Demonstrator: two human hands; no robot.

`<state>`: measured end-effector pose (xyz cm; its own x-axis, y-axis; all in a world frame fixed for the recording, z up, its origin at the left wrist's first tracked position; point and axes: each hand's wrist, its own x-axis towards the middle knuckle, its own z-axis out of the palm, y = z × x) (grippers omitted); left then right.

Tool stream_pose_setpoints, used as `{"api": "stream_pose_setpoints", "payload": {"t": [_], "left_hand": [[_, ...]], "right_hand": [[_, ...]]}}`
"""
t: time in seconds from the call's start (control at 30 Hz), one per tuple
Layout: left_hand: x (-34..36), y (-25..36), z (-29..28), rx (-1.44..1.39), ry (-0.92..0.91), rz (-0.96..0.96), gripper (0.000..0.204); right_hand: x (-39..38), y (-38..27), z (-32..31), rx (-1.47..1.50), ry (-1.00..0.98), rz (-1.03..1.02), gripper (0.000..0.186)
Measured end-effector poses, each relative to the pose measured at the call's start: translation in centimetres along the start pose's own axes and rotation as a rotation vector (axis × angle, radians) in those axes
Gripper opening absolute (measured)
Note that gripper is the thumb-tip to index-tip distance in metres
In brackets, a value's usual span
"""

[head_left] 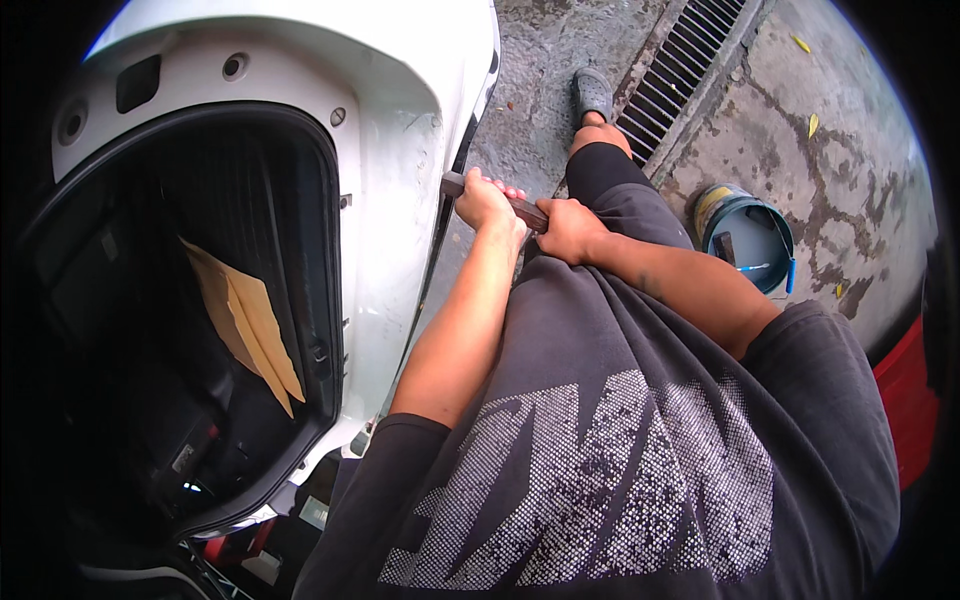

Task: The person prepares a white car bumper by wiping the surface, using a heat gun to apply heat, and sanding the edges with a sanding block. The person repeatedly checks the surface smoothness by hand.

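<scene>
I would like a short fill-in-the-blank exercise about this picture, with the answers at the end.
1. One dark bar is gripped by the left hand and the ____ hand.
2. The car has ____ paint.
3. Of the car and the bucket, the one farther right is the ____.

Missing words: right; white; bucket.

Your head cam (L of pr) looks steeply down past your chest, wide fisheye, blk rim curving round the corners. Your T-shirt is closest, filling lower ctr. L hand and R hand sit mid-dist, abv ctr. View takes in white car body at L, drain grate farther off, upper R.
</scene>
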<state>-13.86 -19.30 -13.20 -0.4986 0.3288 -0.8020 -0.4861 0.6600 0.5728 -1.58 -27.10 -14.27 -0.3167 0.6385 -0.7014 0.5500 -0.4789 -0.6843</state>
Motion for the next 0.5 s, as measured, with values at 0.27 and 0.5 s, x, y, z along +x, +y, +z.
{"api": "stream_pose_setpoints", "payload": {"t": [0.27,0.5], "left_hand": [[1.1,0.1,-0.5,0.030,-0.041,0.010,0.026],[0.5,0.2,-4.3,0.156,-0.209,-0.070,0.024]], "right_hand": [[-0.1,-0.4,0.0,0.013,0.002,-0.011,0.038],[-1.3,1.4,0.0,-0.035,-0.017,-0.077,0.041]]}}
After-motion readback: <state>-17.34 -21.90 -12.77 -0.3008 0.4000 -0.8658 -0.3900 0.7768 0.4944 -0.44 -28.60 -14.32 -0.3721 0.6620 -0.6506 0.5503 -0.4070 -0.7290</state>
